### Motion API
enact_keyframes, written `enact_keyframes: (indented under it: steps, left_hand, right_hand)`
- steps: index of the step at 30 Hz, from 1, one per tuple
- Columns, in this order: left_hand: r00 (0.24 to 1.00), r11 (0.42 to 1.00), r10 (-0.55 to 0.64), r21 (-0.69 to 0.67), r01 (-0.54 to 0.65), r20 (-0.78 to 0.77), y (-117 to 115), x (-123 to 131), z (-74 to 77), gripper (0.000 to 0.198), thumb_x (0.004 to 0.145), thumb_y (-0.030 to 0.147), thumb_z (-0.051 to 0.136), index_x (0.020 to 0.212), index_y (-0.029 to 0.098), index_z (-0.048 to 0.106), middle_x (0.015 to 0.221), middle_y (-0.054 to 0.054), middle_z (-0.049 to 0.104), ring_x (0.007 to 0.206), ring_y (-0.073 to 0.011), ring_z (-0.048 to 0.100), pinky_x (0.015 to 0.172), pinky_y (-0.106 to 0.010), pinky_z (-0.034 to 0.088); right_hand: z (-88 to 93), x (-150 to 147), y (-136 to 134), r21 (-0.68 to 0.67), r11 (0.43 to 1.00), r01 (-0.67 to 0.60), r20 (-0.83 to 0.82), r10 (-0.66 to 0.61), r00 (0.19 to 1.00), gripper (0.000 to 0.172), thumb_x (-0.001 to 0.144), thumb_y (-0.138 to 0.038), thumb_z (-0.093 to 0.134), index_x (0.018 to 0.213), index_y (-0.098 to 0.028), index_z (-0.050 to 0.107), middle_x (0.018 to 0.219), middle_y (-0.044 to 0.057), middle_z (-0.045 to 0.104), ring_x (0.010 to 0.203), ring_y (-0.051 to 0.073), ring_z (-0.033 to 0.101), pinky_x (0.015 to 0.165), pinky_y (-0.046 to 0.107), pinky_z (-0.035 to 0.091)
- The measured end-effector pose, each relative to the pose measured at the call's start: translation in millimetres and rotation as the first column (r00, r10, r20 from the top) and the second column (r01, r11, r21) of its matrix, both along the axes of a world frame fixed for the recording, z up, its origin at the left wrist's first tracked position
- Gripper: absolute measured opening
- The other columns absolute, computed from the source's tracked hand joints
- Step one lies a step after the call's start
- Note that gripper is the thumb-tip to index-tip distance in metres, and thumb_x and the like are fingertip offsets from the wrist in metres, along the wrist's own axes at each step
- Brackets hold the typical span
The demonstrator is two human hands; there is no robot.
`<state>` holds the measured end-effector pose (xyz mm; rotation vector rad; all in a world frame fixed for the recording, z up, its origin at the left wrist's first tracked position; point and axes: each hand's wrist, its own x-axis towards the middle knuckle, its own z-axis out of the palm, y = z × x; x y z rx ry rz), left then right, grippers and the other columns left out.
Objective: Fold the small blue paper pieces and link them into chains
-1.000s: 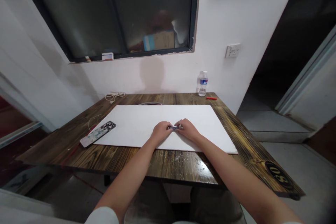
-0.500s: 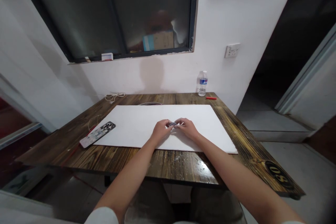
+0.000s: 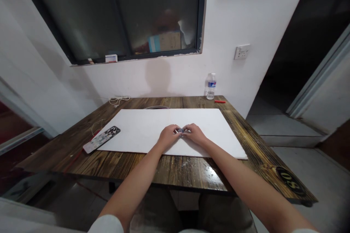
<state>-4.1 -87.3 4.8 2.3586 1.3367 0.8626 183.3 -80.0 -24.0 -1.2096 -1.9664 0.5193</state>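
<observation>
Over the white board (image 3: 147, 120), my left hand (image 3: 168, 136) and my right hand (image 3: 195, 134) meet, fingertips nearly touching. Between them is a small dark bluish-grey object (image 3: 180, 130), pinched from both sides. It is too small, and too much covered by my fingers, for me to tell its kind. The fingers of each hand are closed around its edges. Both wrists rest near the front edge of the board.
A phone in a patterned case (image 3: 101, 139) lies across the board's left edge. At the back of the wooden table (image 3: 177, 171) are a white cable (image 3: 119, 99), a water bottle (image 3: 211, 86) and a red pen-like stick (image 3: 220, 101). A wall with a window stands behind.
My fingers have shifted slightly around the small dark object, and its visible shape differs a little. Both arms stay in nearly the same place.
</observation>
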Motion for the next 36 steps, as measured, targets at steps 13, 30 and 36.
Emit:
enact_keyframes:
  steps: [13,30,36]
  left_hand:
    - [0.997,1.0,0.003,-0.024,-0.001,0.071,0.6,-0.8,0.0,0.011,0.078,0.026,0.064,0.084,0.019,0.071,0.081,-0.003,0.071,0.076,-0.0174,0.062,0.069,-0.027,0.044]
    - [0.992,0.984,0.045,-0.175,-0.024,0.117,5.0,-4.4,-3.0,0.01,0.069,0.026,0.068,0.065,0.016,0.071,0.065,0.0,0.068,0.066,-0.0152,0.059,0.061,-0.026,0.04]
    - [0.986,0.988,0.068,-0.148,-0.045,0.154,3.1,-3.1,-3.2,0.014,0.071,0.026,0.067,0.061,0.016,0.068,0.061,0.0,0.065,0.062,-0.014,0.055,0.059,-0.025,0.037]
  right_hand:
    - [4.4,-0.3,-1.3,-0.037,0.999,-0.018,0.027,0.019,0.999,0.007,0.076,-0.021,0.071,0.08,-0.022,0.076,0.076,0.003,0.072,0.075,0.018,0.06,0.069,0.027,0.042]
    - [2.8,1.3,-1.6,-0.066,0.995,-0.072,0.032,0.074,0.997,0.007,0.068,-0.017,0.077,0.067,-0.02,0.072,0.065,-0.001,0.066,0.065,0.014,0.056,0.061,0.023,0.037]
    - [3.2,-1.2,-4.7,0.02,0.998,-0.056,0.028,0.055,0.998,0.013,0.068,-0.013,0.076,0.061,-0.019,0.066,0.066,-0.001,0.063,0.067,0.014,0.054,0.063,0.024,0.036]
